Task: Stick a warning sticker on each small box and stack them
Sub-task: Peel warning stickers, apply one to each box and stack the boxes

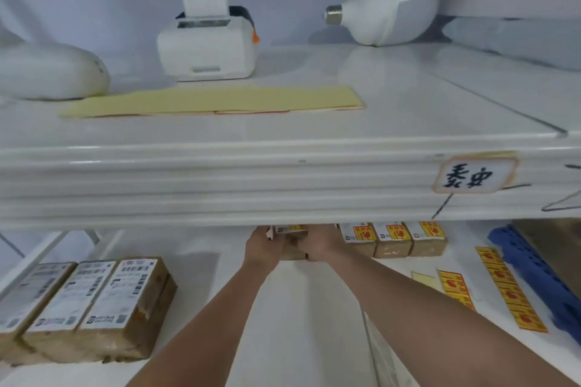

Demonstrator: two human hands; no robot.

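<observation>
Head view: box (292,253) is clasped at bench (283,324) far edge by L hand (263,247) and R hand (319,245), stickered row (393,240) lying just right, nearer R hand.

brown box (293,255) centre, half hidden | three stickered boxes (393,240) abreast, right | three unstickered boxes (91,302) abreast, left | sticker strips (511,289) flat
</observation>
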